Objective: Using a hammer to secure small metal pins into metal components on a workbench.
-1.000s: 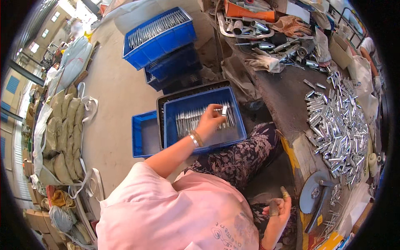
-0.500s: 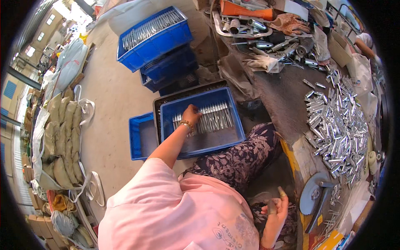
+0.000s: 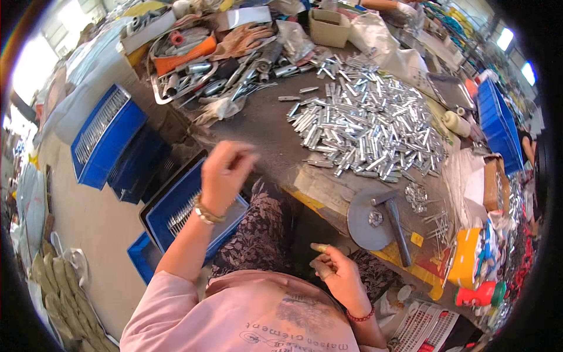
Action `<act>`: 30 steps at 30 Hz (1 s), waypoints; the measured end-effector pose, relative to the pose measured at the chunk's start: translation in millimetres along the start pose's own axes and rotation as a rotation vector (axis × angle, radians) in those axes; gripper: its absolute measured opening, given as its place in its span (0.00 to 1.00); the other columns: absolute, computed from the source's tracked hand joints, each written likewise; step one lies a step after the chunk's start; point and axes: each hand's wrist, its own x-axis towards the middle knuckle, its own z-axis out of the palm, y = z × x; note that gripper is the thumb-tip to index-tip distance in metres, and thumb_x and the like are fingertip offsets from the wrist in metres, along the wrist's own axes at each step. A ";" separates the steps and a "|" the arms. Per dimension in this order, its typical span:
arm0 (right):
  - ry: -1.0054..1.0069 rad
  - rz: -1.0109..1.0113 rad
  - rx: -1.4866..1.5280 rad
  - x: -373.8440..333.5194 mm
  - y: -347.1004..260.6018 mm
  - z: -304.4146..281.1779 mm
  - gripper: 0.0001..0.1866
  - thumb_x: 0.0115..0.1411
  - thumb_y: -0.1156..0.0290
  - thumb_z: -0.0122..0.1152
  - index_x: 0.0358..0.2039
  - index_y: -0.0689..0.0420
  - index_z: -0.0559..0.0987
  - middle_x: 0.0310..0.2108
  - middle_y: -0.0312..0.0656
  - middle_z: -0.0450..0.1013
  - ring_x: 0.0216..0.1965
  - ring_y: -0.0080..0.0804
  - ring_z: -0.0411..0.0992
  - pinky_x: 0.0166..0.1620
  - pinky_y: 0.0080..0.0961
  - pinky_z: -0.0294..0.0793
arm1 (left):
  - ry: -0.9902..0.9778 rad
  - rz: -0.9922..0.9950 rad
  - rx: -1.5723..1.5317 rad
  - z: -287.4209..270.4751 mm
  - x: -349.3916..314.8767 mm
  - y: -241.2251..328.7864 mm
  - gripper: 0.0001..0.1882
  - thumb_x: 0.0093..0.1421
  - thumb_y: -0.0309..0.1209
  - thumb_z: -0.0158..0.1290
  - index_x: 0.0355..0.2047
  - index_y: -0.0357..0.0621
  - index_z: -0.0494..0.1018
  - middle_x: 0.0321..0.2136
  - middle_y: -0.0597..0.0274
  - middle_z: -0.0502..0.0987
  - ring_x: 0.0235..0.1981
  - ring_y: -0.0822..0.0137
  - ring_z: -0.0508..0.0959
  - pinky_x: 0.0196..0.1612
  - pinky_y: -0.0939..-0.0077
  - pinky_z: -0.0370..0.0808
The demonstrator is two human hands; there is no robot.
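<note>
My left hand (image 3: 226, 176) is raised above the edge of the workbench, smeared by motion, with its fingers bent; whether anything is in them does not show. Partly hidden below that arm is a blue plastic bin (image 3: 236, 216) with a row of slim metal pieces (image 3: 183, 216) in it. My right hand (image 3: 341, 276) is held over my lap, palm turned up, with covers on thumb and index tip. Those two fingers are apart, nothing visible between them. Beyond both hands, a big heap of shiny metal tube-like parts (image 3: 369, 126) lies on the bench.
At the bench's near edge, a hammer (image 3: 397, 230) rests over a round grey disc (image 3: 359, 217). Stacked blue bins (image 3: 111, 141) stand at the left. Sockets and tools (image 3: 205, 82), an orange glove (image 3: 243, 40) and a cardboard box (image 3: 329, 30) are at the back.
My left hand has left the row of metal pieces in the bin and risen rightward to the bench edge. The view has turned right toward the bench. My right hand stays near my lap.
</note>
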 end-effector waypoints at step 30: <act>0.576 -0.470 -1.316 -5.7 -7.8 -212.4 0.11 0.46 0.81 0.65 0.31 0.56 0.76 0.33 0.42 0.72 0.43 0.47 0.73 0.45 0.43 0.72 | -0.710 0.390 -0.016 86.9 -6.6 125.0 0.11 0.56 0.30 0.68 0.39 0.46 0.83 0.35 0.57 0.77 0.40 0.51 0.79 0.42 0.59 0.76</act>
